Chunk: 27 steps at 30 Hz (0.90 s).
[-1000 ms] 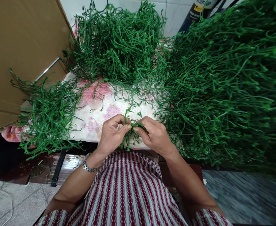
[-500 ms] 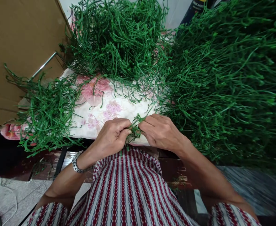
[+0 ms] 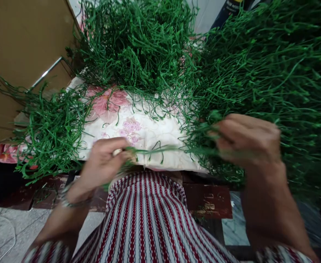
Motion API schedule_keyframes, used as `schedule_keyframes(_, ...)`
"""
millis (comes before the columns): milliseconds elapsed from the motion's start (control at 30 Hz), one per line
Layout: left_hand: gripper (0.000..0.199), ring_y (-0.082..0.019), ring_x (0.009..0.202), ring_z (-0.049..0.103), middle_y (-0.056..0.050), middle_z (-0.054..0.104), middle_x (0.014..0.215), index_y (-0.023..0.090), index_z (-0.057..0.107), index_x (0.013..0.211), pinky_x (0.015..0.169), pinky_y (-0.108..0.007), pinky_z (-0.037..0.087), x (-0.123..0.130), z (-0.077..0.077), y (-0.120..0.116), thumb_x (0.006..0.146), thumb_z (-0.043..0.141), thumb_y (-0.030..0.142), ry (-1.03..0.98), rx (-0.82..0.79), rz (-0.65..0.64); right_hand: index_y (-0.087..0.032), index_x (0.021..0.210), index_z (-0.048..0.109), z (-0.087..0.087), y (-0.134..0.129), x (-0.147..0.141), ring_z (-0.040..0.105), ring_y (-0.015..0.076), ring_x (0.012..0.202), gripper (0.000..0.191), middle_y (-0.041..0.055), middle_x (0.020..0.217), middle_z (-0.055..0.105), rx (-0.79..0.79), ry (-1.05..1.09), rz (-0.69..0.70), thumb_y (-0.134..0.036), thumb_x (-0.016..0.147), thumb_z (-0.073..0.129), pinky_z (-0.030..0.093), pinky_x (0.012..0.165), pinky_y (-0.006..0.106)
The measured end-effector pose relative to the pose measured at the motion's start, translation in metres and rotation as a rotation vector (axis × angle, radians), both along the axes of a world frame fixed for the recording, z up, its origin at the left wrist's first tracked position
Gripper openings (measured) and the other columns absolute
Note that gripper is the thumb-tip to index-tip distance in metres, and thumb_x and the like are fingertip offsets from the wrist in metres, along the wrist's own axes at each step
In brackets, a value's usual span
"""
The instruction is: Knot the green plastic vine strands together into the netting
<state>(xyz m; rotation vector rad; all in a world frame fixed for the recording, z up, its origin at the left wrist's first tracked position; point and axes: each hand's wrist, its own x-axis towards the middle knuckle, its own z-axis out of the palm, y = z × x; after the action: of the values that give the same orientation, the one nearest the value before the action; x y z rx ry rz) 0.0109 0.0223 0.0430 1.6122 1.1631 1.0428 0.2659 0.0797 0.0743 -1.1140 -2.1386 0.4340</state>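
My left hand [image 3: 105,160], with a watch on its wrist, pinches green stems [image 3: 160,149] near the cloth's front edge. Those stems stretch blurred toward my right hand [image 3: 248,140], which is closed round more green stems beside the large green pile [image 3: 267,80]. Motion smears my right hand. Between the hands, a few loose stems lie on the white floral cloth [image 3: 146,128]. A smaller green heap [image 3: 53,131] sits left of my left hand.
Another green pile [image 3: 141,44] stands at the back. Cardboard [image 3: 26,44] with a metal handle [image 3: 45,73] rises at the left. A dark cylindrical object [image 3: 226,14] is behind the piles. A wooden edge [image 3: 209,201] runs below the cloth.
My hands, close together before, have moved apart: the right one far to the right and slightly up, the left one to the left. Stems now stretch between them.
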Motion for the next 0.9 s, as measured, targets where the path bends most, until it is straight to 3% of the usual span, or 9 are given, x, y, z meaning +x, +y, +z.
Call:
schedule_keyframes(100, 0.006, -0.01, 0.055, 0.05, 0.0, 0.058, 0.062, 0.017, 0.062, 0.066, 0.049, -0.022, 0.038, 0.012, -0.006, 0.011, 0.071, 0.064, 0.018, -0.192, -0.14, 0.079, -0.023, 0.067, 0.058, 0.003, 0.006, 0.003, 0.049, 0.0167, 0.068, 0.017, 0.0037, 0.071, 0.054, 0.141, -0.35, 0.145, -0.027, 0.083, 0.052, 0.04, 0.067, 0.035)
schedule_keyframes(167, 0.008, -0.009, 0.051, 0.048, 0.001, 0.056, 0.058, 0.016, 0.062, 0.066, 0.047, -0.02, 0.036, 0.019, -0.011, 0.019, 0.067, 0.069, 0.019, -0.336, -0.231, 0.142, -0.02, 0.073, 0.057, 0.0, 0.006, 0.004, 0.053, 0.0248, 0.088, 0.015, 0.0101, 0.096, 0.057, 0.245, -0.498, 0.112, -0.026, 0.084, 0.049, 0.041, 0.076, 0.044)
schedule_keyframes(267, 0.014, -0.007, 0.049, 0.046, 0.002, 0.054, 0.054, 0.014, 0.061, 0.063, 0.046, -0.018, 0.035, 0.023, -0.017, 0.027, 0.063, 0.073, 0.021, -0.506, -0.296, 0.176, -0.018, 0.074, 0.052, -0.008, 0.0, 0.002, 0.044, 0.0338, 0.115, 0.011, 0.0142, 0.127, 0.045, 0.267, -0.38, 0.117, -0.025, 0.083, 0.052, 0.038, 0.09, 0.052)
schedule_keyframes(333, 0.015, -0.007, 0.049, 0.047, 0.002, 0.055, 0.055, 0.014, 0.061, 0.062, 0.047, -0.018, 0.036, 0.022, -0.019, 0.029, 0.062, 0.074, 0.022, -0.564, -0.289, 0.186, -0.02, 0.077, 0.05, -0.014, -0.005, -0.004, 0.048, 0.0284, 0.114, 0.008, 0.0135, 0.123, 0.049, 0.183, -0.24, 0.175, -0.02, 0.085, 0.048, 0.043, 0.09, 0.045)
schedule_keyframes(400, 0.015, -0.007, 0.049, 0.049, 0.002, 0.056, 0.055, 0.015, 0.062, 0.064, 0.047, -0.018, 0.036, 0.022, -0.019, 0.029, 0.063, 0.074, 0.022, -0.577, -0.258, 0.211, -0.021, 0.083, 0.05, -0.021, -0.01, -0.014, 0.057, 0.0215, 0.096, 0.009, 0.0116, 0.104, 0.058, 0.076, -0.168, 0.2, -0.016, 0.087, 0.043, 0.05, 0.078, 0.036)
schedule_keyframes(500, 0.015, -0.008, 0.051, 0.051, 0.002, 0.057, 0.057, 0.016, 0.061, 0.067, 0.047, -0.018, 0.038, 0.025, -0.02, 0.027, 0.064, 0.073, 0.024, -0.596, -0.192, 0.282, -0.018, 0.091, 0.052, -0.031, -0.017, -0.032, 0.059, 0.0179, 0.08, 0.014, 0.0082, 0.085, 0.06, -0.042, -0.109, 0.198, -0.017, 0.089, 0.039, 0.05, 0.07, 0.031)
schedule_keyframes(633, 0.016, -0.009, 0.054, 0.055, 0.002, 0.059, 0.061, 0.016, 0.06, 0.07, 0.049, -0.019, 0.041, 0.03, -0.025, 0.024, 0.064, 0.072, 0.025, -0.628, -0.081, 0.408, -0.017, 0.102, 0.055, -0.043, -0.023, -0.048, 0.057, 0.0177, 0.093, 0.022, 0.0095, 0.098, 0.059, -0.169, 0.092, 0.103, -0.021, 0.091, 0.037, 0.047, 0.081, 0.033)
schedule_keyframes(733, 0.014, -0.01, 0.058, 0.057, 0.002, 0.058, 0.061, 0.017, 0.061, 0.07, 0.051, -0.02, 0.043, 0.034, -0.03, 0.022, 0.066, 0.071, 0.025, -0.577, 0.031, 0.445, -0.018, 0.114, 0.052, -0.047, -0.024, -0.054, 0.051, 0.02, 0.108, 0.031, 0.0105, 0.115, 0.055, -0.281, 0.234, 0.057, -0.034, 0.092, 0.038, 0.042, 0.093, 0.038)
schedule_keyframes(900, 0.009, -0.013, 0.067, 0.06, -0.001, 0.061, 0.067, 0.017, 0.063, 0.069, 0.062, -0.025, 0.048, 0.039, -0.031, 0.015, 0.073, 0.065, 0.025, -0.475, 0.152, 0.378, -0.022, 0.134, 0.035, -0.047, -0.028, -0.065, 0.052, 0.0237, 0.102, 0.079, 0.0125, 0.126, 0.046, -0.469, 0.292, 0.074, -0.049, 0.067, 0.069, 0.048, 0.083, 0.039)
